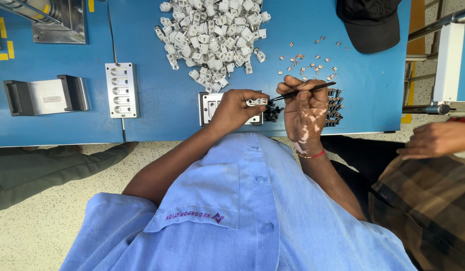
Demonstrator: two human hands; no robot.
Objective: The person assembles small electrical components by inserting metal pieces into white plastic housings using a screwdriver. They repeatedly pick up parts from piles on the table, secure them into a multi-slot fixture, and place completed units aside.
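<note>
White plastic piece [256, 102] sits pinched in the left hand [236, 108], fingers [252, 95] closed on it, held just above the metal jig block [208, 106] at the near edge of the tabletop [167, 100], approx. mid-width. Right hand [305, 113] is closed on thin black tweezers [302, 91], tip aimed at the white piece.

Risks, as I judge them: the piece is small & held only by fingertips, so a push from the tweezers could flick it off the near edge onto the floor. Tiny copper contacts [310, 62] lie loose w/ nothing round them, toward the far right; a sleeve or wrist brushing thru could scatter them. Black clips [334, 105] sit right by the near edge under the right hand, easy to knock off.

Other items: big pile of white pieces [212, 35] at far edge, centre. Black cap [370, 22] at far right corner. Long metal fixture w/ slots [122, 90] left of centre. Grey holder [46, 95] near left edge carries a small pale rectangular label, text too small to tell. Yellow tape strips [4, 42] mark the far left corner. Another person's hand [435, 139] rests off the right edge.
</note>
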